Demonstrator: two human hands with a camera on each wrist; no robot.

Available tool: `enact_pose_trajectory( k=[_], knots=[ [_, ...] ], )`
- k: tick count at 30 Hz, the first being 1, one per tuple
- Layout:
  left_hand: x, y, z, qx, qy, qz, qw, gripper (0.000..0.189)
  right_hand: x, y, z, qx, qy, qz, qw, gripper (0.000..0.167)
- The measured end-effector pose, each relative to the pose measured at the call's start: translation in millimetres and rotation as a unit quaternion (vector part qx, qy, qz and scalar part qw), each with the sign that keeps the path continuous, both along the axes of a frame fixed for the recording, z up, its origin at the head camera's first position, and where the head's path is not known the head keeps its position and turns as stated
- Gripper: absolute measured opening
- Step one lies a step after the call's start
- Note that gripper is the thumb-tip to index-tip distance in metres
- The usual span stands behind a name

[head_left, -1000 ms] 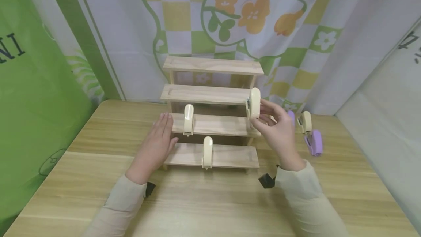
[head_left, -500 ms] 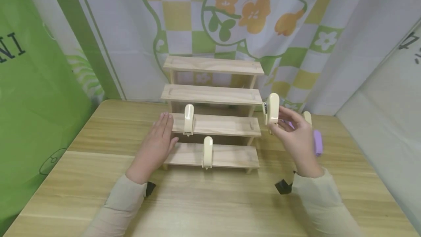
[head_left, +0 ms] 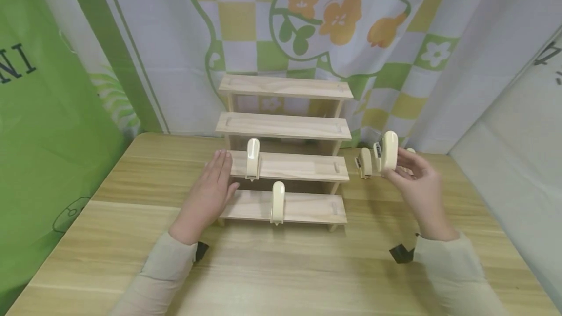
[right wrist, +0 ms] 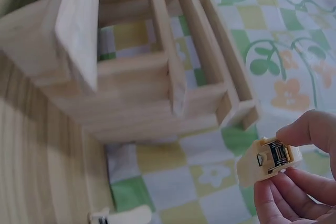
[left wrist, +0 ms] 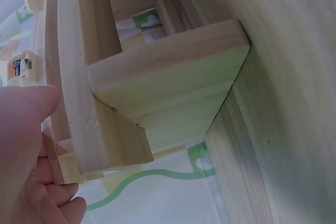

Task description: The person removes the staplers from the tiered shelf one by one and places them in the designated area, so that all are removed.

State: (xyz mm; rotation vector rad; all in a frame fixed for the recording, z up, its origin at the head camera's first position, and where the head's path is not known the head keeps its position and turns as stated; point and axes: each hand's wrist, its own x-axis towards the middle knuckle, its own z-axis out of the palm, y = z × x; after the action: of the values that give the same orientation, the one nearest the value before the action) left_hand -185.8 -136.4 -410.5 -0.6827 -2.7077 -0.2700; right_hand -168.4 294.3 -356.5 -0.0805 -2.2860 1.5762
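Observation:
My right hand [head_left: 414, 184] pinches a cream mini stapler [head_left: 388, 152] between thumb and fingers, upright in the air right of the wooden step rack [head_left: 285, 126]. In the right wrist view, the metal end of this stapler [right wrist: 273, 156] faces the camera. My left hand [head_left: 206, 194] rests against the rack's left side, fingers straight along the end of a step. Its thumb [left wrist: 44, 100] lies at the step's front in the left wrist view. One cream stapler [head_left: 277, 204] stands on the lowest step, another cream stapler [head_left: 252, 160] on the step above, left of centre.
Behind the held stapler, a cream stapler [head_left: 364, 162] stands on the wooden table [head_left: 281, 267]. Another cream stapler [head_left: 411, 150] is mostly hidden by my right hand. A patterned curtain [head_left: 246, 28] hangs close behind the rack; a green cloth [head_left: 44, 126] hangs on the left.
My right hand has carried the held stapler rightward, away from the rack. A cream stapler on the table has come into sight; the purple ones are now hidden. The left hand stays put.

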Motion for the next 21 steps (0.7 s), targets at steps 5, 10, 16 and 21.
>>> enact_pose_trajectory(
  k=[5,10,16,21],
  knots=[
    [0.3,0.0,0.1,0.001,-0.005,0.002,1.0000,0.072,1.5,17,-4.5,0.041,-0.050,-0.016,0.9978,0.061],
    [-0.2,-0.3,-0.3,0.001,-0.009,0.004,1.0000,0.072,3.1,31,-11.0,0.068,-0.088,-0.012,0.9937,0.065],
    [-0.1,-0.1,0.2,0.000,-0.009,0.003,1.0000,0.072,4.6,44,-19.7,0.104,-0.146,-0.006,0.9837,0.072],
    [0.2,0.5,0.7,0.001,-0.011,0.004,0.9999,0.073,5.0,51,-27.3,0.128,-0.175,0.003,0.9763,0.071]
  ],
)
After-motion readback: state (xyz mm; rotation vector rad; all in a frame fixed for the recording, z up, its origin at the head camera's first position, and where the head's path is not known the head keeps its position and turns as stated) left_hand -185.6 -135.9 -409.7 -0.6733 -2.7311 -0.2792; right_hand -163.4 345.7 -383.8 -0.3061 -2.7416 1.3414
